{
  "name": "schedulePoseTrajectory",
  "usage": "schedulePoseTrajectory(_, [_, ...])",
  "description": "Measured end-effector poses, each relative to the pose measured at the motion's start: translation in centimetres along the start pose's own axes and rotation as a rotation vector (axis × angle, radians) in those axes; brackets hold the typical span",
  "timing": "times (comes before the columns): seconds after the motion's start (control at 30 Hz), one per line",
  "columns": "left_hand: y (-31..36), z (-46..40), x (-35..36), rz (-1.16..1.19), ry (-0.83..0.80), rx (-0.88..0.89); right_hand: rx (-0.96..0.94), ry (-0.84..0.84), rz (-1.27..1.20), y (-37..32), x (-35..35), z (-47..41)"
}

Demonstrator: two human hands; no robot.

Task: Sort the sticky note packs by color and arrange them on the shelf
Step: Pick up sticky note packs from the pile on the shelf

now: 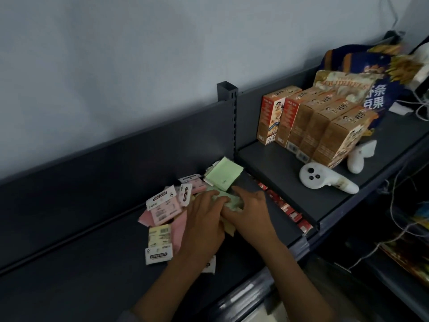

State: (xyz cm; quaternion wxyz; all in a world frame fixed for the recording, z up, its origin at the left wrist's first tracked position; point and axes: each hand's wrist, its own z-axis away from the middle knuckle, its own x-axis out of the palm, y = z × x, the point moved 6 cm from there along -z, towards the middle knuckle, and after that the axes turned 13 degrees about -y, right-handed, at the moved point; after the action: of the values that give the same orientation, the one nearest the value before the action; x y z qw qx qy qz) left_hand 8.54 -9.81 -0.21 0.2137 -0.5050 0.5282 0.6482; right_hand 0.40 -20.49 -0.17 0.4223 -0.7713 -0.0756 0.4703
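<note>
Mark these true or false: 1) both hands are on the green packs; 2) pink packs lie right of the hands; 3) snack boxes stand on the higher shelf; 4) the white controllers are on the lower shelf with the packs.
1) True: the left hand and right hand both rest on the green packs.
2) False: the pink packs lie left of the hands.
3) True: the snack boxes stand on the higher shelf.
4) False: the white controllers lie on the higher shelf, beside the boxes.

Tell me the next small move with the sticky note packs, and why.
Probably lift the green pack that both hands, left and right, are on and set it by the green pack at the back: pink, yellow and green packs lie mixed.
</note>
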Motion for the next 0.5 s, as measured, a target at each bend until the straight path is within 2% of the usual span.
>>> schedulePoseTrajectory(0.17, [1.4,-0.9,-1.1,0.058,0.126,-0.017,0.081,0.044,-0.083,0.6,-2.6,-0.2])
schedulePoseTrajectory(0.27, [2.3,-0.6,-2.6,0.081,0.249,-0.025,0.043,0.066,-0.199,-0.5,-4.0,0.1])
schedulePoseTrajectory(0.37, [2.8,-0.3,-3.5,-0.008,0.326,-0.026,0.030,0.123,-0.465,-1.2,-5.4,0.3])
schedulePoseTrajectory(0.43, [2.8,-0.2,-3.8,-0.045,0.364,-0.034,0.122,0.135,-0.725,-0.5,-5.7,0.0])
schedulePoseTrajectory(0.5, [3.1,0.1,-4.0,-0.023,0.394,0.003,0.232,0.110,-0.867,0.4,-5.5,-0.2])
